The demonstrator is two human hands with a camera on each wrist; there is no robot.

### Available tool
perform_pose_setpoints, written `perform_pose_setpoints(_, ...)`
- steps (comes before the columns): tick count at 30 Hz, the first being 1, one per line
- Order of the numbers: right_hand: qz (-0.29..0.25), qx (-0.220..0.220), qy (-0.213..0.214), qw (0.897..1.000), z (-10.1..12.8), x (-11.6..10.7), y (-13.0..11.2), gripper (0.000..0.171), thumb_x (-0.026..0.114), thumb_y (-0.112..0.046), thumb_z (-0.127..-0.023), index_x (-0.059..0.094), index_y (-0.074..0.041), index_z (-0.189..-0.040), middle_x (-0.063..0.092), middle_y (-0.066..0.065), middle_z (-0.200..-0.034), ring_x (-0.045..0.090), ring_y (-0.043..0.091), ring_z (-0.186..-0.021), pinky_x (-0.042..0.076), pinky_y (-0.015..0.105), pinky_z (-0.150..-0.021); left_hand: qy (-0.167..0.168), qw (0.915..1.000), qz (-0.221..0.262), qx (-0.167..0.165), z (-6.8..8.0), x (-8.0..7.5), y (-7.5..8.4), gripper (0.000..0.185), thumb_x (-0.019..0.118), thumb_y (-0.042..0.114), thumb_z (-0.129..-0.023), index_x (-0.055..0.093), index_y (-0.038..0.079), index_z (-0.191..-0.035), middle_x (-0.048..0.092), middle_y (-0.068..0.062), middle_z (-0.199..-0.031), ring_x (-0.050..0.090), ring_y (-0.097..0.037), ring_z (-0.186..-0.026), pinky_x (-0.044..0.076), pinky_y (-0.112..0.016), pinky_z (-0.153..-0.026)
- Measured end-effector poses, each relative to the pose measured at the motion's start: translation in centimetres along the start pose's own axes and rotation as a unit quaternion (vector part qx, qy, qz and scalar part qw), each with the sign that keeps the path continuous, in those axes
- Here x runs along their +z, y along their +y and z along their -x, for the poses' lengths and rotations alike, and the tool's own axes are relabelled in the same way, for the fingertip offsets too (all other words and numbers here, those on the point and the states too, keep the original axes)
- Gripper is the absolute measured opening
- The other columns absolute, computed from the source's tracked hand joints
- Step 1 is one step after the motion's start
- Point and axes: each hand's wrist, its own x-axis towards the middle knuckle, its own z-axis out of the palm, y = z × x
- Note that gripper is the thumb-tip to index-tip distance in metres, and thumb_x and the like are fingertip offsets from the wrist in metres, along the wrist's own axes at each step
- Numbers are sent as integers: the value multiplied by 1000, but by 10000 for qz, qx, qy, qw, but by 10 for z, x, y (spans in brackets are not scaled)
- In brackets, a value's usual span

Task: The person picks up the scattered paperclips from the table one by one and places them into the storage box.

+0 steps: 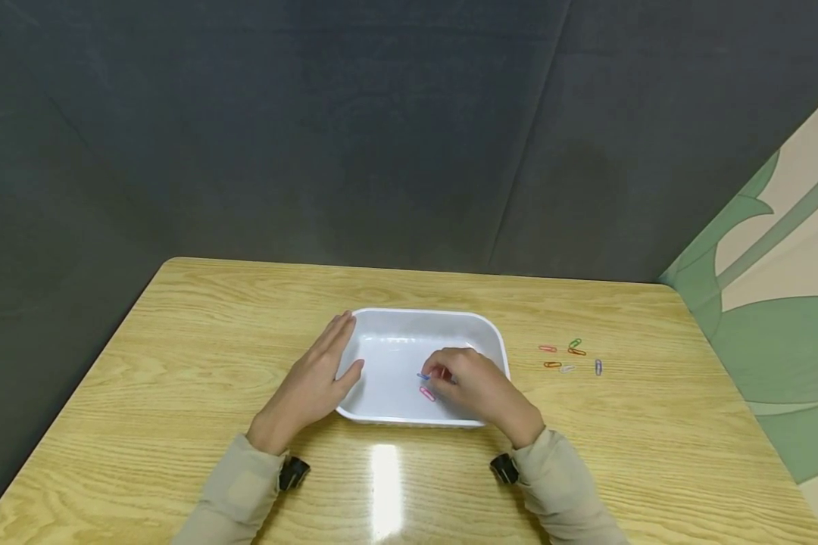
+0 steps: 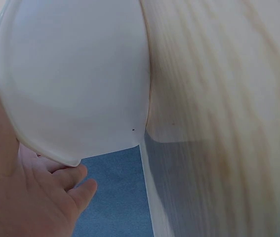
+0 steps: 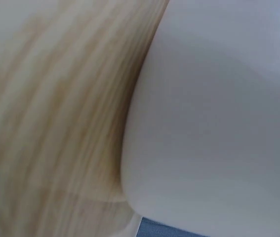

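Note:
A white plastic tray (image 1: 382, 319) stands in the middle of the wooden table (image 1: 177, 356). My left hand (image 1: 320, 371) lies flat with straight fingers against the tray's left wall, thumb on the rim. My right hand (image 1: 473, 382) reaches into the tray with curled fingers and pinches a red paper clip (image 1: 443, 374). A blue clip (image 1: 423, 376) and a pink clip (image 1: 426, 393) lie on the tray floor just left of those fingers. The left wrist view shows the tray's outer wall (image 2: 75, 79) close up beside my left hand (image 2: 36, 197). The right wrist view shows only tray wall (image 3: 219, 113) and table.
Several coloured paper clips (image 1: 567, 356) lie loose on the table right of the tray. A dark grey backdrop (image 1: 313, 129) stands behind the table's far edge. A green and cream patterned wall (image 1: 784, 303) runs along the right side.

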Motion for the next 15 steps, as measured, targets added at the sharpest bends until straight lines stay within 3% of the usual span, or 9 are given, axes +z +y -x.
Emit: perform_pose_setpoints(15,117,98,-71,9999,1,2,0,3,74,-11,-88,74,-11,-90,70,-7,-80,60,2,-73,51,20,-66,-25,10000,5,9,0,0,0,67,48,32,-103,22,1,-157,18,-13,-166,17,-31,-154,22,-48,-124)
